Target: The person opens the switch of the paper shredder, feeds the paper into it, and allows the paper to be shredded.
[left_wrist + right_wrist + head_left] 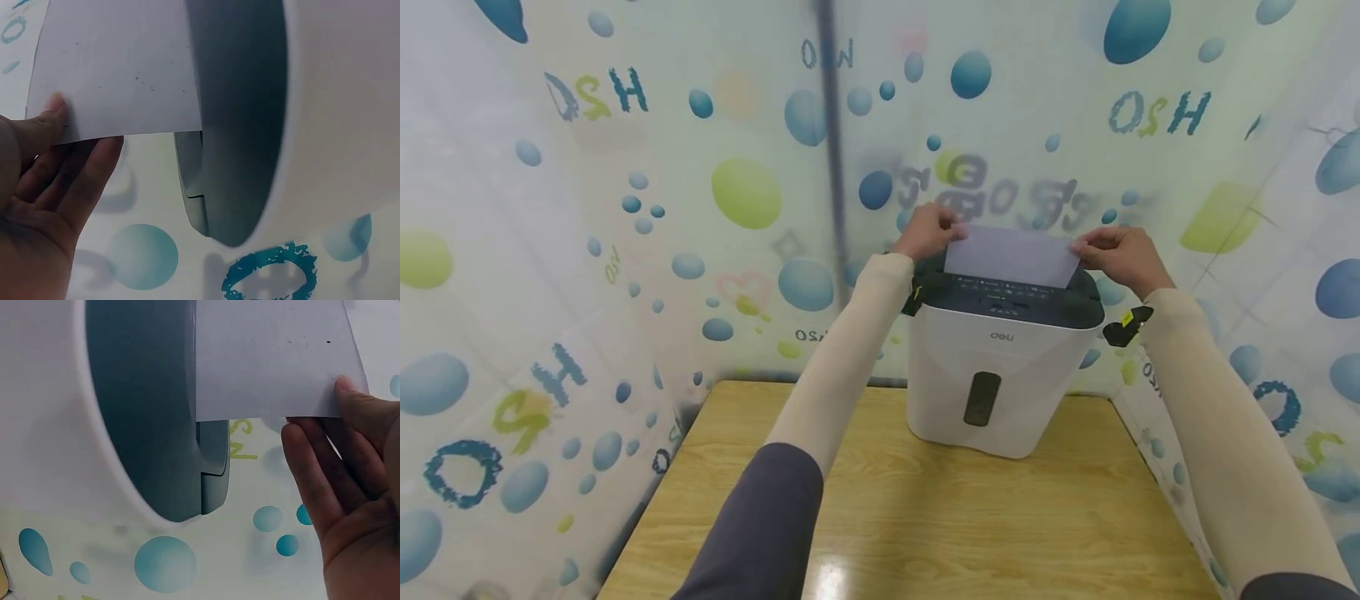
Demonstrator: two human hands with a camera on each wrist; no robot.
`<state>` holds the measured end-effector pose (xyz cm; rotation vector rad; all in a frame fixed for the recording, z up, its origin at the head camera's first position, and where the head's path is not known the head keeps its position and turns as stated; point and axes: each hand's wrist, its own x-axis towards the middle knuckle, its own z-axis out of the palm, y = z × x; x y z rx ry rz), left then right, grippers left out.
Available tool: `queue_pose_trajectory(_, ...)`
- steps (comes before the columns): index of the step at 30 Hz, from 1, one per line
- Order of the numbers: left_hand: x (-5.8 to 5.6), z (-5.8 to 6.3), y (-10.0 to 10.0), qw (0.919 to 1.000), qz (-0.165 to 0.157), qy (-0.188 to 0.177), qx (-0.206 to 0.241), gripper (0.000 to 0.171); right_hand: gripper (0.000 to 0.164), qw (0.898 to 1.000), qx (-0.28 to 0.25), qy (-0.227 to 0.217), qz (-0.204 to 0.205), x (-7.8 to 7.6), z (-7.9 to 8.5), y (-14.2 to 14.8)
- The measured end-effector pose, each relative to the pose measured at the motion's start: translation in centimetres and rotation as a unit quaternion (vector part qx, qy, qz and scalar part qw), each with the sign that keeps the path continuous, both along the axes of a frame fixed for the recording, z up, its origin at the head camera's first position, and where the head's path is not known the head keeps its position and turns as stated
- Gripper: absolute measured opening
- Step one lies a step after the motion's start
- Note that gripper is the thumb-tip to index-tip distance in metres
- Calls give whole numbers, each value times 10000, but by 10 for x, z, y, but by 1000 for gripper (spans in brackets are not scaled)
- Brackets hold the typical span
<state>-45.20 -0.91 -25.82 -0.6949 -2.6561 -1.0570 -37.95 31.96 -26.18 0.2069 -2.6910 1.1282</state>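
A white sheet of paper (1011, 254) stands upright in the top slot of a paper shredder (992, 367), its lower edge hidden inside. The left hand (928, 232) pinches the sheet near its upper left corner. At the opposite upper corner the right hand (1120, 252) pinches it too. In the left wrist view the thumb of the left hand (56, 169) lies on the paper (119, 69), with the fingers behind. The right wrist view shows the right hand (353, 456) gripping the paper (275, 362) the same way, beside the shredder's dark top (144, 419).
The shredder stands near the back edge of a wooden table (880, 500). A patterned curtain (745, 275) with bubbles and letters hangs close behind it and on both sides. A dark wrist device (1127, 327) sits at the right wrist.
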Motion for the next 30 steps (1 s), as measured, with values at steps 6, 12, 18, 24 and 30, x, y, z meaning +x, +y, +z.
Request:
queue_pose_trajectory(6,0,-4,-4,9998,-17,-94,-168,24,60,9992,367,-142,1,-4,-4,-2)
queue_pose_trajectory(12,-3,-9,-3,9987,-53,-381,-329,28,66,9958,853,-287,140,-4,-8,0)
queue_pose_trajectory(18,1,-9,3,9980,-162,-409,-463,27,64,9900,1341,-371,250,0,-8,4)
queue_pose_trajectory(24,1,-12,1,9980,-170,-387,-477,29,58,9847,1618,-526,384,4,-3,-10)
queue_pose_trajectory(30,7,-12,-3,9980,-282,-495,-261,43,71,9824,1647,-678,560,9,-2,-18)
